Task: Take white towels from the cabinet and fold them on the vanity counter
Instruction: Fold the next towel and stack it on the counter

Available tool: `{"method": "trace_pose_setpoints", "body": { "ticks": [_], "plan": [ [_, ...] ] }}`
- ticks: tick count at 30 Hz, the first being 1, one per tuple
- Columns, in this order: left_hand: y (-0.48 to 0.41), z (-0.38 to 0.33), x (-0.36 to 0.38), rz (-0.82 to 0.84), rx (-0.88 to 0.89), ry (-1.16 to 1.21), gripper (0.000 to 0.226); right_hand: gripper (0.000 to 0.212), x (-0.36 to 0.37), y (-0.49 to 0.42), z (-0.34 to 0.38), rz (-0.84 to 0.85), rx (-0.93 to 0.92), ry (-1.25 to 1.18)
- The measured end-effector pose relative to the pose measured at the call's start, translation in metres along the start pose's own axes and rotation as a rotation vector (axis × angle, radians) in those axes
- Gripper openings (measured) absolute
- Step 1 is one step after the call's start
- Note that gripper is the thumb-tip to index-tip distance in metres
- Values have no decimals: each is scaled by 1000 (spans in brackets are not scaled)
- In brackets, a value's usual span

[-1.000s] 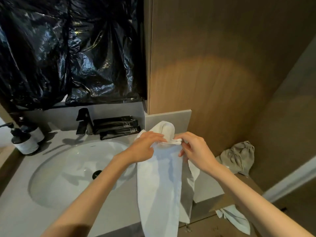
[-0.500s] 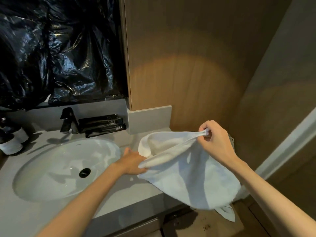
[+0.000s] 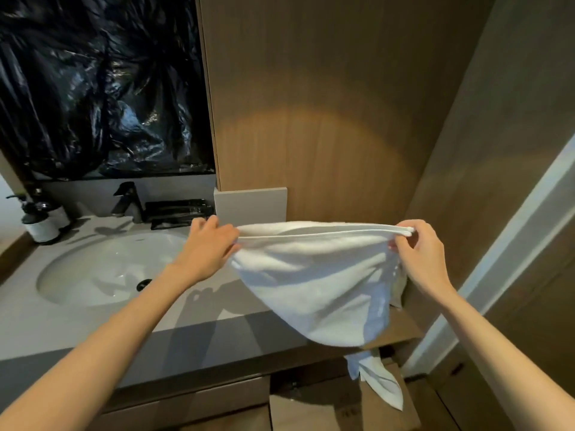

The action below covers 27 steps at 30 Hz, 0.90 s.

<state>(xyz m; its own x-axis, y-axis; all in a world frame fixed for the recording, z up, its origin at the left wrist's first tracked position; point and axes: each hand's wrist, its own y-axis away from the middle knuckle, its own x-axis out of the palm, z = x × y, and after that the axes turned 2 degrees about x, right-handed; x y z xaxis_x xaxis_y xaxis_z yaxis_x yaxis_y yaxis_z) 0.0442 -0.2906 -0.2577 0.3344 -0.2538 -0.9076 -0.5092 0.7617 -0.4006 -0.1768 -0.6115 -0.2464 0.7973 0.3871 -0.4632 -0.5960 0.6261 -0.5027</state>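
Note:
A white towel [image 3: 314, 281] hangs stretched between both hands above the right end of the grey vanity counter [image 3: 217, 309]. My left hand [image 3: 208, 244] grips its left top corner. My right hand [image 3: 420, 253] pinches the right top corner, with the doubled hem pulled taut between them. The towel's body sags down past the counter's front edge. Another white cloth [image 3: 379, 384] hangs below the counter on the right.
A white sink basin [image 3: 102, 272] with a black faucet [image 3: 129, 202] lies to the left. Black tubes [image 3: 179, 211] lie behind it, and pump bottles [image 3: 39, 222] stand at far left. Black plastic [image 3: 99, 85] covers the mirror. A wood panel wall [image 3: 326, 104] rises behind the towel.
My hands have moved apart and drawn the towel's top edge out straight and level. My left hand rose from the counter. The view shifted slightly left.

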Motion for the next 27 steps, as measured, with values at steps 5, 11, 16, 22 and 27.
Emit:
{"method": "trace_pose_setpoints", "body": {
  "ticks": [5, 11, 16, 22, 27],
  "plan": [
    [21, -18, -50, -122, 180, 52, 23, 14, -14, -4, -4, -97, 18, -92],
    [81, -40, -29, 57, 404, -111, 15, 15, -4, 12, -15, -9, 36, -33],
    [105, -59, -46, -159, 214, 124, 16, 18, 8, 24, -20, 160, 96, 80],
    [119, -39, -42, -18, 279, -88, 21, 17, 20, 44, -19, 47, 64, -3],
    [148, -27, -14, 189, 149, -265, 30, 19, 30, 50, -12, 114, -89, 21]
  ]
}}
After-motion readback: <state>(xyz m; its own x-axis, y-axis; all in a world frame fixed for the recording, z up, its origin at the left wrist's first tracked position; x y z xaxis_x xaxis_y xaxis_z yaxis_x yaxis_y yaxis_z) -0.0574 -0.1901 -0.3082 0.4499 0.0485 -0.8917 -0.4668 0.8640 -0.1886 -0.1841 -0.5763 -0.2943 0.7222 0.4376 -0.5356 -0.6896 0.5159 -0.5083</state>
